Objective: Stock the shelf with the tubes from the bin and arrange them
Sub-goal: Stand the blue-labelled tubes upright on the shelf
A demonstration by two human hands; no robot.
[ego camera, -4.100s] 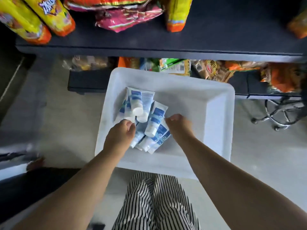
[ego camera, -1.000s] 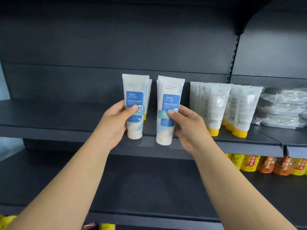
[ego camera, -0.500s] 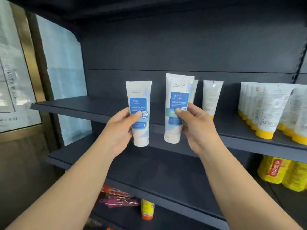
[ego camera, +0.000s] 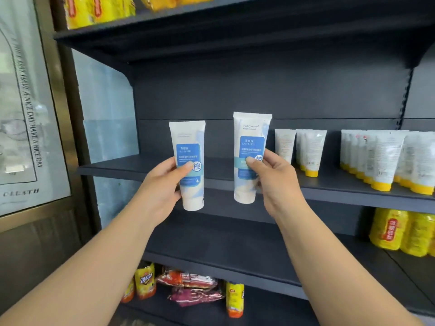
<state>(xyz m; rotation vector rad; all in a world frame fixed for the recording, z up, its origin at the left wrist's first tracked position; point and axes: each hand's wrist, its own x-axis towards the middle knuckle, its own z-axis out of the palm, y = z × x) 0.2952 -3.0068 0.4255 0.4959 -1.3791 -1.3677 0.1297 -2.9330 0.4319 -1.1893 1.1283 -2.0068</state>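
Observation:
My left hand (ego camera: 162,184) grips a white tube with a blue label (ego camera: 188,137), upright with its cap down, in front of the dark shelf (ego camera: 131,168). My right hand (ego camera: 273,182) pinches a second blue-label tube (ego camera: 250,128), held a little higher and to the right. Both tubes hang in the air before the shelf's front edge, over its bare left part. The bin is out of view.
White tubes with yellow caps (ego camera: 310,151) stand in rows on the same shelf to the right, more at the far right (ego camera: 381,161). Yellow bottles (ego camera: 388,231) sit one shelf lower, snack bags (ego camera: 193,288) on the bottom shelf. A glass panel with a poster (ego camera: 26,114) stands left.
Both hands carried the tubes up from the bin to the shelf. Over the last second the view and hands shifted left, away from the yellow-capped rows.

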